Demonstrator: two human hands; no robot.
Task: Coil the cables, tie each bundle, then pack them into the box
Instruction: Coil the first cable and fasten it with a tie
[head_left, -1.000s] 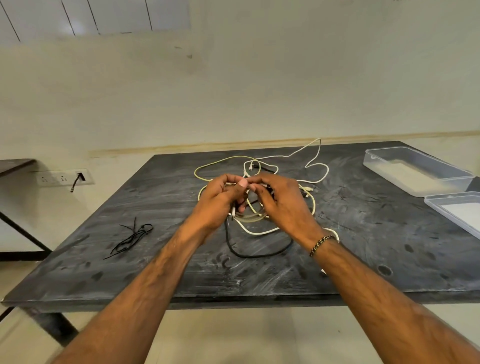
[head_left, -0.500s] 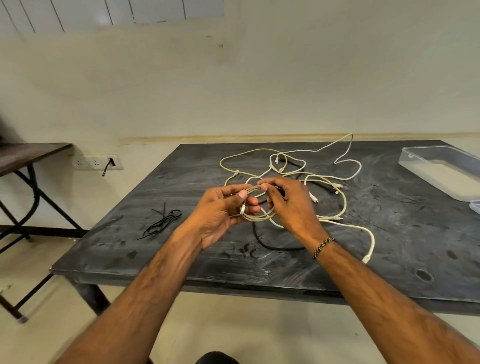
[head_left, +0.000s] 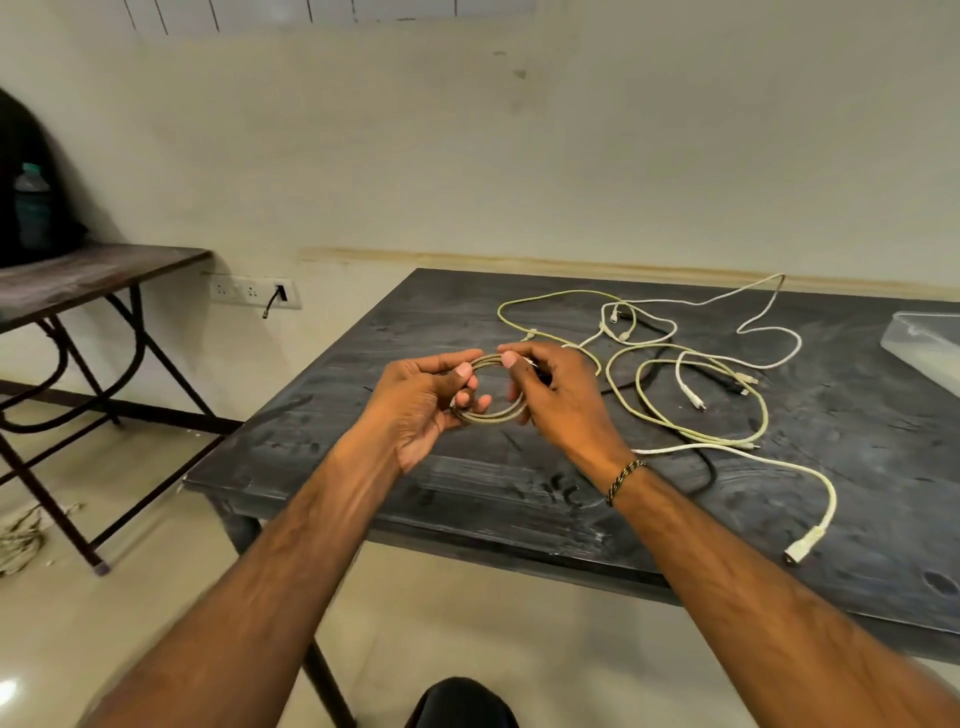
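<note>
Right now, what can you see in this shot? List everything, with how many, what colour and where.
coiled cable: one, beige, held in both hands above the table's near left part
loose cables: several, white, pale yellow and black, tangled on the table right of the hands
table: one, dark grey, centre and right
plastic box: one, clear, at the right edge on the table
side table: one, brown top, left
wall socket: one, white, on the wall, black plug in it
bracelet: one, black and gold, right wrist
hands: left hand and right hand, both gripping the coil
</note>
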